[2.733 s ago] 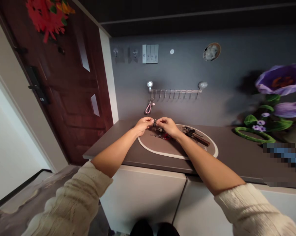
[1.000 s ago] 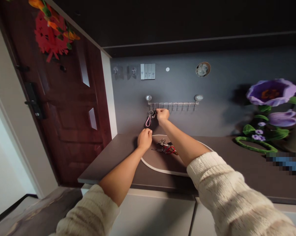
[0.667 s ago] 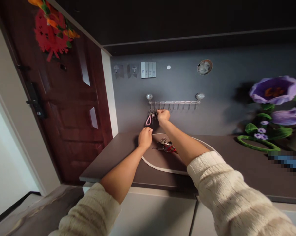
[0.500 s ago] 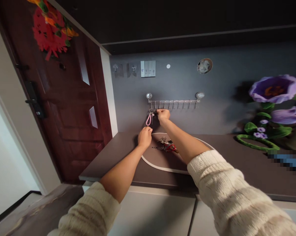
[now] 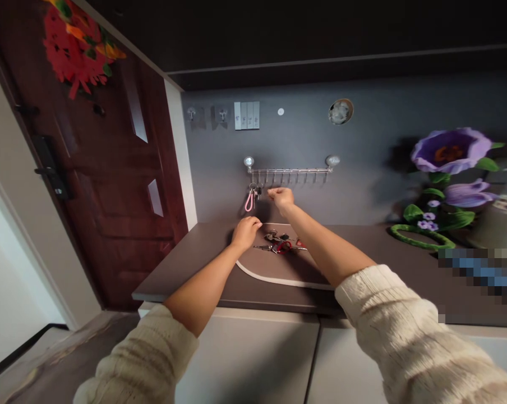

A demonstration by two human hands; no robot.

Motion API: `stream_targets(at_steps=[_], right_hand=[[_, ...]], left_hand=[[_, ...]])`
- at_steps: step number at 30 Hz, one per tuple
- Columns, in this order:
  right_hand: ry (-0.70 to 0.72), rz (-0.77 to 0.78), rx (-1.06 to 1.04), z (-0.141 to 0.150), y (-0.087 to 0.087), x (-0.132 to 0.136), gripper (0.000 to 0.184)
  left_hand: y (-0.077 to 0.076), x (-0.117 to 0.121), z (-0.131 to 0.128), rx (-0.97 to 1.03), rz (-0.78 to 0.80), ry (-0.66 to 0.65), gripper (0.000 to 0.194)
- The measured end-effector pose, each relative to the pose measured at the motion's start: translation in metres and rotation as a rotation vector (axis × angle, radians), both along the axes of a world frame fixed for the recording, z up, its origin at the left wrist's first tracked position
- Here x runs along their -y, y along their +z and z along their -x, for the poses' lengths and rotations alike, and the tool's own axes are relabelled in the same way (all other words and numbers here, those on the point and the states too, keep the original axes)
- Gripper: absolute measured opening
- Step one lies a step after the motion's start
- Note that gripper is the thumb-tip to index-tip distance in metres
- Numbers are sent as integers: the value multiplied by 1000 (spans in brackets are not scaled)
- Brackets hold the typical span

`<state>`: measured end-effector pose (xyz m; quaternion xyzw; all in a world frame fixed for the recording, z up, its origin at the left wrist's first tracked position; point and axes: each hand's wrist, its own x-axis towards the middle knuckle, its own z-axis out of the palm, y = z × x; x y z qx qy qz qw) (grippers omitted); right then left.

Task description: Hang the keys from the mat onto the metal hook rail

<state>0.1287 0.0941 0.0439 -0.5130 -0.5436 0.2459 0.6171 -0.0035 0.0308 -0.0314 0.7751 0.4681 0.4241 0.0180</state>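
A clear hook rail [image 5: 293, 170] is fixed to the grey wall. From its left end hangs a key ring with a pink strap loop [image 5: 249, 201]. Right beside that, a small bunch of dark keys [image 5: 259, 191] hangs on a hook. My right hand [image 5: 282, 197] is just to the right of the dark keys, apart from them, its fingertips pinched with nothing visible in them. Lower down, my left hand [image 5: 245, 231] hovers over the mat's left edge, fingers curled together and seemingly holding nothing. Several keys with red parts [image 5: 281, 246] lie between my forearms.
An oval brown mat with a pale rim [image 5: 270, 279] lies on the dark counter [image 5: 186, 275]; my right forearm hides its right part. Purple fabric flowers [image 5: 451, 151] stand at the right. A dark red door [image 5: 127, 213] is at the left, and a dark cabinet overhangs above.
From the mat, my right hand rose to the rail; the dark keys now hang on a hook, released. The right hand has drawn slightly right of them. My left hand has stayed low since.
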Motion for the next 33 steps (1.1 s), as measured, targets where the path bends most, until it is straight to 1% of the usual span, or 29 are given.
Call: stream_targets(at_steps=[6,9,12,16,20,22,24,28,33], right_hand=[[165,12,-53,-21,-20,34,18],[207,47,-75,-31,-31,51,19],[222,83,-26,-39,-41,64,17],[206,97,124,-48,-54,70,9],[124,69,441,-52,-62,69,11],[80,44,604,-53,-62,71,13],[49,27,722,-52,-62,72,16],[38,23,862,-50,-63,72,20],[75,32,944,-47,-64,73,19]], left_hand=[[0,5,-4,-81,8,-26,18],[0,7,-7,-118,6,-32,18],[-1,9,-11,-161,2,-41,18],[-2,10,-14,-215,-7,-33,18],[-3,9,-14,-255,17,-40,18],[-4,9,-13,-268,29,-48,18],[-4,9,-13,-284,31,-55,18],[-5,8,-13,-305,24,-53,19],[-3,8,-12,-284,23,-58,20]])
